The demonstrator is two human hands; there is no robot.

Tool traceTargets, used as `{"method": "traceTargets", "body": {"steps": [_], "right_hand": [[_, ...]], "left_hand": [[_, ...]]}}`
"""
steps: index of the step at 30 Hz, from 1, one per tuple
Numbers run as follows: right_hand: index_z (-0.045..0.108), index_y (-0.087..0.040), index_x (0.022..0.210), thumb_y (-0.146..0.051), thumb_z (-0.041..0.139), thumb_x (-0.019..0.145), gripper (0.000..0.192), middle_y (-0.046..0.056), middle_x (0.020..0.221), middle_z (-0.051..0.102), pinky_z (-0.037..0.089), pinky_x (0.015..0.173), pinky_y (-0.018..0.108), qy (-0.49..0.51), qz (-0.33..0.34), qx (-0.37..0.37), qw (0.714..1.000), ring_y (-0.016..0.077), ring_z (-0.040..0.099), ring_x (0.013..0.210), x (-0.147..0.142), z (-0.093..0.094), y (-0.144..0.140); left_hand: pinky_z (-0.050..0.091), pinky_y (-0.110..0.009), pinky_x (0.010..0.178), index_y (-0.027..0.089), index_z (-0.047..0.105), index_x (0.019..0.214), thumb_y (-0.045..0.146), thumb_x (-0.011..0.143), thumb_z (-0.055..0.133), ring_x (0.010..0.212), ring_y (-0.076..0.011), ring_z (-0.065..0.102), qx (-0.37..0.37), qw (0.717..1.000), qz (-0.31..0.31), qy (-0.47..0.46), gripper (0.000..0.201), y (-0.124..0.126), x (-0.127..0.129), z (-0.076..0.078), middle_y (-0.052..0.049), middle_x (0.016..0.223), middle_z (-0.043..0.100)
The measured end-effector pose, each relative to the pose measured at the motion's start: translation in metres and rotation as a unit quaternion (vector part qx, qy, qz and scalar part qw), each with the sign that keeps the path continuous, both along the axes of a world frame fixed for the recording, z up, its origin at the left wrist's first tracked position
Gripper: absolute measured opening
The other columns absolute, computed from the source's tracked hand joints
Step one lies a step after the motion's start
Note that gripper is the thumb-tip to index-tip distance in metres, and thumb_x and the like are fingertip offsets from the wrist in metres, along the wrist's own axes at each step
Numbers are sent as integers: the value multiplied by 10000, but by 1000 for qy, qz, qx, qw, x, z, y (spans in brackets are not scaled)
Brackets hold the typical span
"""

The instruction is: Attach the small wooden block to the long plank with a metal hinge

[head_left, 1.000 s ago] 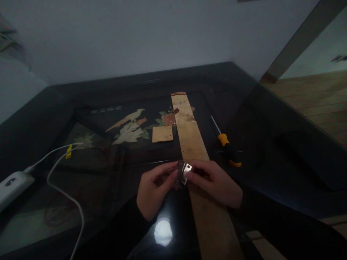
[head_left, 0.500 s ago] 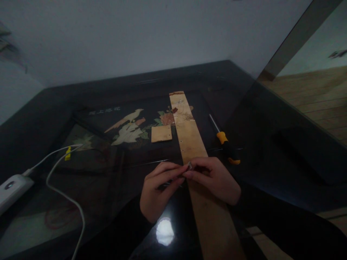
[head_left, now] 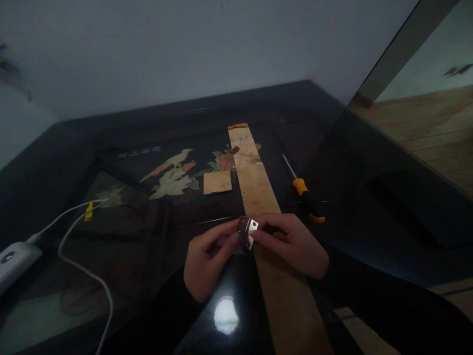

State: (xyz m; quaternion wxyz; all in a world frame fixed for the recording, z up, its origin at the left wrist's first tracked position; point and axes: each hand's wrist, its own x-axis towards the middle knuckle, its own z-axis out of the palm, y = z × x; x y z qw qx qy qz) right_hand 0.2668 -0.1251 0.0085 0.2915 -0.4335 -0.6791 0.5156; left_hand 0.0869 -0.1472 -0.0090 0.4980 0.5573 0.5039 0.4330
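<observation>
On counter: plank running front to back, screwdriver to its right, panel just left, corded device far left. Hinge between left hand and right hand.

At six o'clock we see a small, folded, shiny silver metal piece; from twelve towards five, a long tan wooden board; beneath, a glossy black tabletop.

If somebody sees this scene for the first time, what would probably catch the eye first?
Probably the small shiny metal piece, held by the left hand and right hand near the left edge of the long wooden board. Then the bright round reflection on the dark table, below the hands in the picture, and the yellow-and-black screwdriver right of the board.
</observation>
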Motion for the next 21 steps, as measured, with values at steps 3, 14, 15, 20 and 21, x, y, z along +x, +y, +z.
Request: {"method": "traceTargets", "body": {"steps": [3, 14, 15, 20, 21], "right_hand": [[540, -135, 671, -396, 469, 827, 313, -16, 603, 510, 328, 513, 170, -11, -5, 12, 1000, 42, 432, 546, 0, -1, 0], [533, -132, 656, -393, 484, 823, 313, -23, 601, 492, 332, 528, 166, 4, 6, 5, 1000, 41, 431, 569, 2, -4, 3], [534, -132, 655, -388, 487, 822, 309, -24, 601, 492, 331, 529, 164, 7, 6, 5, 1000, 39, 429, 569, 2, -4, 3], [560, -134, 679, -377, 491, 822, 290, -22, 627, 523, 342, 549, 167, -1, 13, -4, 1000, 41, 449, 589, 2, -5, 3], [562, -135, 677, -375, 494, 820, 288, -22, 624, 523, 341, 552, 170, -11, 14, -2, 1000, 42, 451, 589, 2, -5, 3]], "left_hand": [[518, -205, 626, 224, 698, 952, 251, 762, 644, 654, -123, 643, -45, 998, 8, -40, 200, 4, 0, -4, -20, 819, 718], [465, -250, 757, 191, 711, 913, 223, 856, 503, 855, -168, 596, 59, 992, -97, 51, 218, 5, 2, 5, -69, 921, 663], [467, -246, 751, 191, 707, 916, 221, 847, 518, 860, -168, 597, 61, 992, -95, 50, 204, 6, 2, 5, -67, 922, 662], [492, -216, 719, 200, 689, 892, 225, 785, 605, 831, -150, 628, -2, 997, -76, -13, 138, 8, 3, 3, -36, 893, 687], [498, -216, 722, 202, 680, 911, 229, 778, 613, 826, -147, 636, -27, 996, -78, -30, 151, 8, 4, 3, -33, 891, 693]]}}
